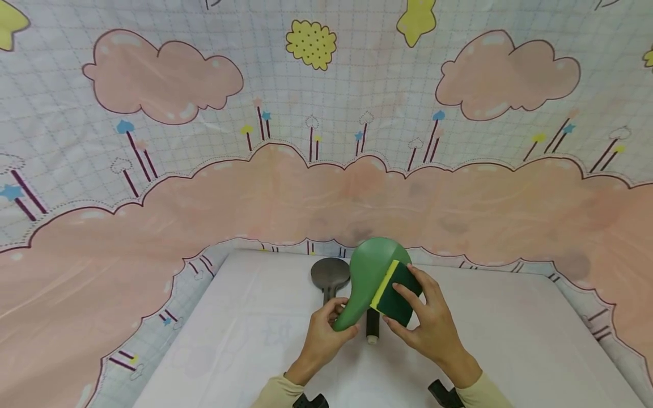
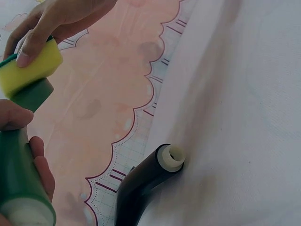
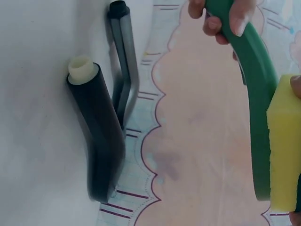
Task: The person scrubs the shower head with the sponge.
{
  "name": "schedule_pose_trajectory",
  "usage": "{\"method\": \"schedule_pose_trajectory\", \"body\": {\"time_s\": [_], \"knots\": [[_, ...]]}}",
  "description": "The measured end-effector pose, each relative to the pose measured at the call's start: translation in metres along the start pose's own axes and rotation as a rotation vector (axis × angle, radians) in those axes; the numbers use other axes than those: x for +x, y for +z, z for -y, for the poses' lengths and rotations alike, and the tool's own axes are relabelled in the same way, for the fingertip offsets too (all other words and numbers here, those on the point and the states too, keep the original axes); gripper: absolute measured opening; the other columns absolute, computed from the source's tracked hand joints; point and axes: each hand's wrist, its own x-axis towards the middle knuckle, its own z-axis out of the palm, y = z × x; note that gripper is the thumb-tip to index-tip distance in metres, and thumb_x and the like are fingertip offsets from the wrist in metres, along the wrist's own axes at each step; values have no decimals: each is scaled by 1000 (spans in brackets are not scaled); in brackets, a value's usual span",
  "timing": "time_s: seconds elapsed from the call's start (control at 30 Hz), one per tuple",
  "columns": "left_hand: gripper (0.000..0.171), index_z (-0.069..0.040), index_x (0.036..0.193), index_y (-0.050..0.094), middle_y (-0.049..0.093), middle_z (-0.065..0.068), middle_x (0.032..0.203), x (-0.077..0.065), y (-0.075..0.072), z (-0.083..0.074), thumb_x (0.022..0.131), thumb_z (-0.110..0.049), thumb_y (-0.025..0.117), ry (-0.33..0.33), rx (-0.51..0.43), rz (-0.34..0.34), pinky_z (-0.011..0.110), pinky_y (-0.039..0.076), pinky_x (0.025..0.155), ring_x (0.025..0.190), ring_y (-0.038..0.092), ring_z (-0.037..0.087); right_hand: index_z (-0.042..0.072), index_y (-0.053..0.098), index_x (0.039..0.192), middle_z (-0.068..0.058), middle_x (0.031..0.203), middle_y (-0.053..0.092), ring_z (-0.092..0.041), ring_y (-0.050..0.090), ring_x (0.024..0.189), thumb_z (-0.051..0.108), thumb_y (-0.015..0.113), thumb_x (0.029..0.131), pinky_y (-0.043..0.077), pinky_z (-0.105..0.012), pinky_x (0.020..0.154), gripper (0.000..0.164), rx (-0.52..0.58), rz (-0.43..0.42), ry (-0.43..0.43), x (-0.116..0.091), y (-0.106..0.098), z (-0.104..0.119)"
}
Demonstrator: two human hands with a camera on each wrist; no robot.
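White covers the table point(image 1: 224, 345) beneath the hands, and beyond it and along its sides runs a printed cloth point(image 1: 326, 201) with pink clouds, yellow shapes and faint grid lines. Just beyond the left hand point(image 1: 323, 337) lies a grey shower head point(image 1: 330, 272), its round end away from the person. The left hand curls its fingers and thumb round the lower handle of a green shower head point(image 1: 374, 263), which is held up between the hands, its wide end pointing away. Partly hidden behind it, also between the hands, is a black handle point(image 1: 373, 326) with a pale tube end. The right hand point(image 1: 433, 323), fingers spread, pinches a sponge point(image 1: 403, 292) by its edges, the yellow side touching the green shower head.
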Motion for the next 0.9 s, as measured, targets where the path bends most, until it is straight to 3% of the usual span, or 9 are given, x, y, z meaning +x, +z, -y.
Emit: {"method": "schedule_pose_trajectory", "body": {"time_s": [0.1,0.23,0.33,0.53,0.63,0.77,0.9], "knots": [[43,-13,116,64,66,4,89,-1,0,-1,76,-11,80,-1,3,-2,23,52,71,77,58,5,16,65,123,-22,143,49,-36,49,126,63,56,89,31,-22,114,59,6,-10,-12,1,0,1],[43,-13,116,64,66,3,88,-1,-2,0,76,-10,80,8,-2,-2,23,52,70,75,57,4,16,65,123,-22,142,49,-36,50,124,65,54,89,49,-39,102,62,-10,9,-2,2,-4,-1],[43,-12,116,64,65,3,89,-1,-3,0,76,-9,80,13,-7,11,23,51,69,75,57,5,14,65,123,-23,142,49,-36,49,124,67,52,88,54,-55,88,64,-6,32,30,2,-7,-5],[45,-14,116,64,65,1,90,-3,-5,-1,75,-9,80,18,9,36,23,51,69,76,57,5,12,63,126,-23,146,44,-38,45,128,69,52,87,54,-58,87,70,37,71,123,4,-14,-13],[44,-14,116,64,65,1,90,-4,-6,-1,75,-10,80,33,16,45,23,52,69,77,57,5,13,62,127,-22,148,42,-38,45,129,65,62,84,54,-58,87,68,53,77,156,3,-17,-16],[44,-13,115,64,65,2,89,-5,-6,0,74,-8,80,48,13,47,23,52,68,76,57,5,14,61,129,-20,149,41,-37,45,130,47,81,75,53,-58,88,66,67,95,195,3,-20,-18],[44,-12,114,65,66,3,87,-6,-5,-4,73,-4,80,59,16,44,22,52,67,74,57,4,14,61,129,-19,151,39,-37,44,131,35,87,68,53,-58,90,69,68,107,223,1,-21,-17]]}}
